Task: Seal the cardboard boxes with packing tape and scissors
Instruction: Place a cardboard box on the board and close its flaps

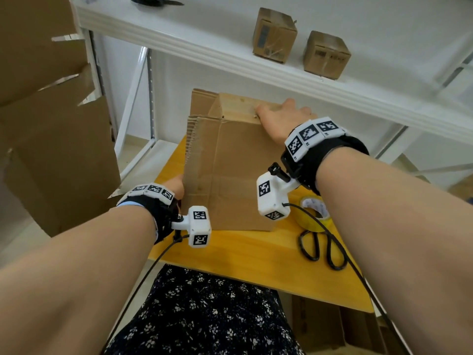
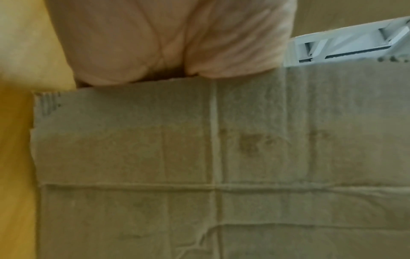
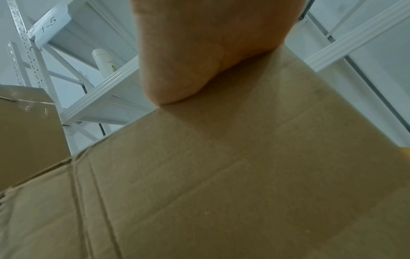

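A brown cardboard box (image 1: 230, 162), partly folded, stands tilted on the yellow table (image 1: 243, 254). My left hand (image 1: 176, 184) holds its left edge low down; in the left wrist view the palm (image 2: 173, 43) meets the box (image 2: 221, 157) edge and the fingers are hidden behind it. My right hand (image 1: 281, 119) lies over the top fold, thumb on the near side, fingers reaching over the far side. The right wrist view shows the right hand (image 3: 199, 43) on that ridge of the box (image 3: 221, 175). A yellow tape roll (image 1: 313, 213) and black-handled scissors (image 1: 322, 249) lie at the right.
A white shelf (image 1: 230, 55) runs just behind the table and carries two small taped boxes (image 1: 274, 34) (image 1: 326, 55). Large loose cardboard sheets (image 1: 51, 149) stand at the left. Camera cables trail over the table's front edge.
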Demonstrator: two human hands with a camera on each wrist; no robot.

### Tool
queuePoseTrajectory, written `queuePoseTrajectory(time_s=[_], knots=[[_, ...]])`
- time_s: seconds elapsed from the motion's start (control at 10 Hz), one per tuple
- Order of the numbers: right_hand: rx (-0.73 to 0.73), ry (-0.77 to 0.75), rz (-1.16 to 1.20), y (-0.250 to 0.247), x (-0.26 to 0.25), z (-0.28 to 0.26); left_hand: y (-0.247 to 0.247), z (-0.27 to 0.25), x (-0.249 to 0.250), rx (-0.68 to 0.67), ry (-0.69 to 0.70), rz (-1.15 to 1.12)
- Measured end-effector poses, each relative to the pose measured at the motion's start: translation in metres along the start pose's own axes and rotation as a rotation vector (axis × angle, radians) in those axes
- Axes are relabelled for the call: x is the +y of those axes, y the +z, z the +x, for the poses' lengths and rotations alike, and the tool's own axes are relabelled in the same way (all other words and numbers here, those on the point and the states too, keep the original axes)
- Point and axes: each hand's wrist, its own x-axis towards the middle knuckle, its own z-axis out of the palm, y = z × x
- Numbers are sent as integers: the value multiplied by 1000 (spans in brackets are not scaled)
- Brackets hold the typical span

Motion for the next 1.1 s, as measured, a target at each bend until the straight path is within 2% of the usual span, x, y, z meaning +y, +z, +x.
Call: queuePoseTrajectory(time_s=[0.1,0.2,0.3,0.4,0.5,0.6,0.7,0.8,0.9,1.0,1.1], knots=[[7,-2,3,-1,1,-2,2,36,-4,-78,-12,-222],[7,2,3,-2,1,-4,3,39,-2,-76,13,-316],[7,8,13,-3,4,-5,4,18,5,-53,-17,-332],[7,13,16,-3,3,-7,6,28,6,57,-32,-265],[0,4,14,-4,4,-10,9,24,20,359,-184,-229],[-23,-7,15,-6,9,-8,28,-3,43,328,-10,-110],[-38,-4,15,-8,12,-8,45,-18,54,312,-108,-50],[-46,-11,15,-9,12,-10,46,-16,49,467,-9,-100],[-43,-8,23,-9,10,-10,39,-5,44,426,168,-58],[-35,-9,17,-7,9,-11,29,-13,53,295,121,-157],[-29,-9,13,-7,7,-11,21,-37,67,58,15,-327]])
